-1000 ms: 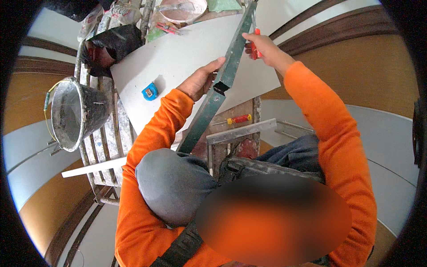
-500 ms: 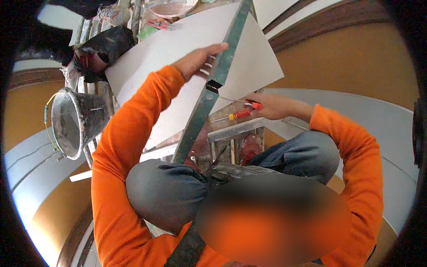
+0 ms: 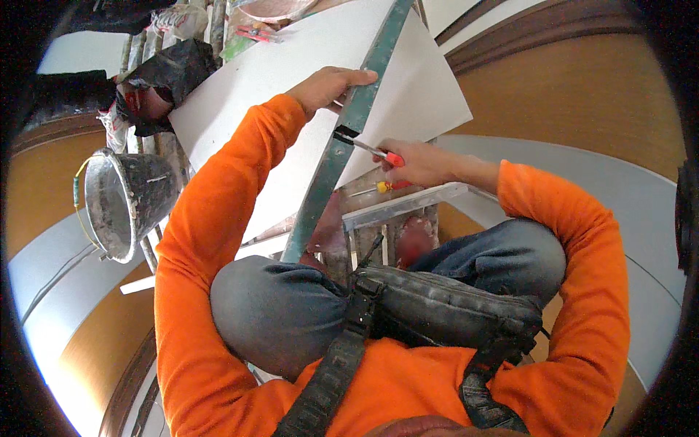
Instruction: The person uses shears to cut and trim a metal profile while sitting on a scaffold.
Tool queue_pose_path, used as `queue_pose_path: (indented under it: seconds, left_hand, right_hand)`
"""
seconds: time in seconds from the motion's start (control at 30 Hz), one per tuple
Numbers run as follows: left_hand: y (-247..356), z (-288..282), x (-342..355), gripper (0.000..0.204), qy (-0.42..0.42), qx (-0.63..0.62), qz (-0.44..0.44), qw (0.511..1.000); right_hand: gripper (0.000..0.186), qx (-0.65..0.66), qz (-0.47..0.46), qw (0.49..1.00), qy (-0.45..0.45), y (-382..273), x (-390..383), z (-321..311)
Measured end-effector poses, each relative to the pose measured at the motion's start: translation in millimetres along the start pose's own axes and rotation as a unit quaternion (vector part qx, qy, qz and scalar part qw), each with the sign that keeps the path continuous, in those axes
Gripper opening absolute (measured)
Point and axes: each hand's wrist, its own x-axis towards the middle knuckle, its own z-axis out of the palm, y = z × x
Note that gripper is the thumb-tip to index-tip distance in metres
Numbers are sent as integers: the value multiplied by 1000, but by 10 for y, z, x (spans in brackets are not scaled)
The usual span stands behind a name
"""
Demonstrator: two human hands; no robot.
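A long green bar [image 3: 320, 191] runs slantwise from my left knee up across a white board [image 3: 280, 84]. Midway along it is a dark rectangular notch [image 3: 346, 134]. Above the notch my left hand [image 3: 328, 89] grips the bar, thumb on its top face and fingers around the far side. My right hand [image 3: 416, 162] is closed on a red-handled metal tool [image 3: 368, 148], whose tip reaches the notch; its exact kind is unclear. Just below that hand lies a screwdriver [image 3: 382, 187] with a red and yellow handle.
At the left a dirty black bucket [image 3: 145, 191] with a yellow handle lies tilted beside wooden slats. Beyond it are a black plastic bag [image 3: 182, 76], red-handled pliers [image 3: 256, 33] and a pale bowl [image 3: 277, 9]. A whitish bar [image 3: 408, 204] crosses before my legs.
My right hand has moved up and left, bringing the tool's tip into the notch. The left hand keeps its grip, and the bar has barely shifted.
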Motion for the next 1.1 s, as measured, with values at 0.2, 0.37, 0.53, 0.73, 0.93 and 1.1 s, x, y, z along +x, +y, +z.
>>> queue_pose_path:
  seconds: [0.2,0.37,0.53,0.73,0.93,1.1]
  left_hand:
    - [-57,-39,113,74,1,48,-38,998]
    - [-79,-120,23,83,51,37,-84,995]
    - [-1075,160,-1165,101,222,239,-72,942]
    - [-1944,660,-1855,49,363,244,-145,887]
    - [-2148,914,-2050,40,439,250,-112,856]
    - [-2072,999,-2050,37,448,252,-97,852]
  right_hand:
    - [37,-37,9,997,65,92,302,64]
    - [36,-49,-1,996,81,192,516,92]
    - [38,-57,-5,993,102,200,845,107]
    - [40,-125,9,989,82,121,1283,474]
    - [39,-115,15,990,80,-66,1066,602]
    - [39,-109,29,987,114,10,966,674]
